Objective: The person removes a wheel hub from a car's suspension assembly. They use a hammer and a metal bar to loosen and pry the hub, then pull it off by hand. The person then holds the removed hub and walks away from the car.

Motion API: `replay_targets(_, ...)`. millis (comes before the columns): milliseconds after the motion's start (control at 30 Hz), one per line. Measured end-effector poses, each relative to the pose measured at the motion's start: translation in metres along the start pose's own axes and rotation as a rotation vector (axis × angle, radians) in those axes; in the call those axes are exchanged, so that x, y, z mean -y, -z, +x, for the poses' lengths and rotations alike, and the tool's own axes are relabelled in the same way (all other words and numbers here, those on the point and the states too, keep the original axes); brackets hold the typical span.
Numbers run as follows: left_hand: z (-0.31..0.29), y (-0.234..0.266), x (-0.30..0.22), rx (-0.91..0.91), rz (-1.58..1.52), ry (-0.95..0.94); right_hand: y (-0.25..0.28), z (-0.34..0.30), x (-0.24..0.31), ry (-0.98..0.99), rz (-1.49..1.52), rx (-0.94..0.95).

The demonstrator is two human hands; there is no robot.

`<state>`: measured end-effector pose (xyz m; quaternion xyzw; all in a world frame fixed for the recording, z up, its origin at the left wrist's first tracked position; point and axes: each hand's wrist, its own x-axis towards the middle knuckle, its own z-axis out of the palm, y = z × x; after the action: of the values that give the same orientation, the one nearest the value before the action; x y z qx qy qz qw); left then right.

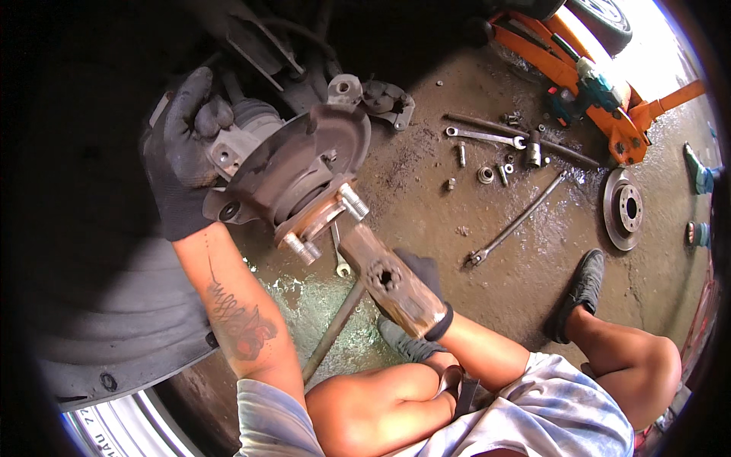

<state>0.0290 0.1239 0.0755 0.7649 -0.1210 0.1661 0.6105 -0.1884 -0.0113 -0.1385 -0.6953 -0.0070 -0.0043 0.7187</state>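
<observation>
**Hammer head (402, 288) held close by the wheel hub (311, 216)**

Clock directions are taken from the hub, which sits left of centre with its studs (354, 202) facing 4 o'clock.

The gloved left hand (183, 129) is at 10 o'clock, behind the backing plate (263, 167); its forearm (244, 320) rises from 7 o'clock. The fingers curl against the assembly, but whether they clamp it I cannot tell. The gloved right hand (423, 276) wraps around the brown hammer head from behind, its fingers closed on it and mostly hidden, at 4 o'clock. The bare right forearm (487, 348) slants out beyond it.

Room is tight between the head's upper end and the studs. A spanner (342, 263) shows at 5 o'clock. The dark panel (114, 327) walls off 8 o'clock. Open floor (426, 206) stretches toward 3 o'clock, bounded by loose tools (487, 137) at 2 o'clock and a brake disc (613, 217) farther out at 3.
</observation>
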Motion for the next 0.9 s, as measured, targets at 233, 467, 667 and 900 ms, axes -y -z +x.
replay_targets(233, 0.0, 0.011, 0.018, 0.15, 0.56, -0.398, 0.003, 0.017, 0.005, 0.124, -0.067, -0.046)
replay_targets(467, 0.001, 0.009, 0.029, 0.12, 0.566, -0.391, 0.09, 0.023, -0.017, -0.006, -0.493, -0.185)
replay_targets(667, 0.0, -0.023, 0.015, 0.012, -0.045, 0.124, 0.213, 0.069, -0.068, -0.225, -1.191, -0.084)
replay_targets(900, -0.008, -0.029, 0.004, -0.041, 0.085, 0.086, 0.246, 0.035, -0.108, -0.049, -1.194, -0.244)
